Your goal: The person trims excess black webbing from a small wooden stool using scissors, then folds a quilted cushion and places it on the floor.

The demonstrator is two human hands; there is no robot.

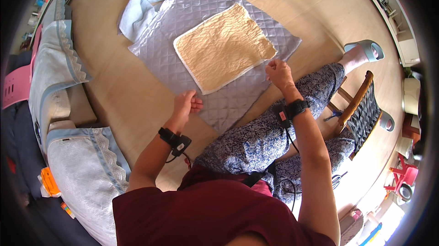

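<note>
A yellow, crinkled cloth pad [224, 44] with a white border lies on a larger grey quilted mat [157, 63] on the floor. My left hand [186, 104] is beside the pad's near left corner, over the mat's edge, its fingers loosely bent, apart and holding nothing visible. At the pad's near right corner, my right hand [280, 73] has its fingers closed together. Whatever may be between those fingertips is hidden. Both wrists wear black straps with small boxes and cables.
A light blue cloth [146, 8] lies bunched at the mat's far left. A sofa under pale lace-edged covers [82, 163] stands at left. On the right are a woven stool [359, 113], my patterned-trouser leg and a grey slipper [372, 50]. A red folding object [403, 177] sits farther right.
</note>
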